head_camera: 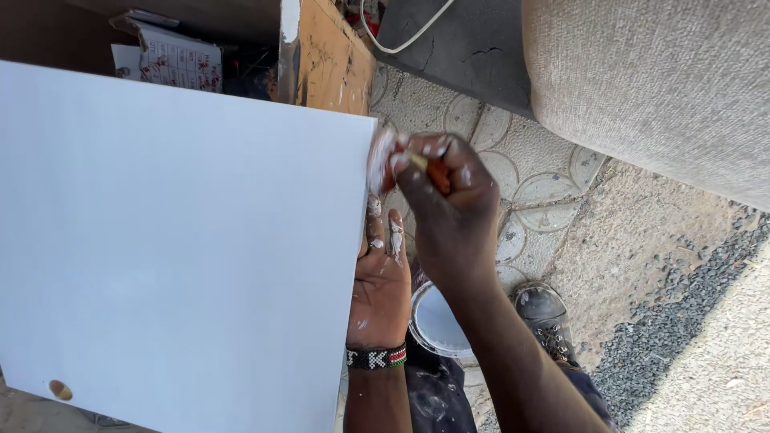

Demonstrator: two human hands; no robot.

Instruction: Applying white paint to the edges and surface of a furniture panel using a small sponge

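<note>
Paint-smeared fingers close the right hand (445, 188) around a small brush (383, 160), whose orange handle shows between the knuckles and whose white-loaded bristles touch the right edge of a big white board (176, 248). The board fills the left half of the view, tilted, its painted face smooth and even, with a small round brown hole (60, 390) near its lower left corner. The left hand (380, 285) lies flat and open against that same right edge, just below the brush, palm toward the camera and fingers pointing up, dabbed with white; it steadies the board rather than gripping anything. A beaded wristband (375, 357) in black, white, red and green circles the left wrist. Between the two forearms, lower down, sits a round tin (437, 325) with white paint inside, on the ground near a scuffed dark shoe (545, 317). The ground there is patterned paving (529, 172), giving way to dirt and grey gravel (674, 321) on the right. A grey upholstered cushion (650, 80) fills the upper right corner. Behind the board's top edge stand a brown wooden panel (333, 60) and a sheet of printed paper (180, 60), and a white cable (405, 36) loops over a dark slab.
</note>
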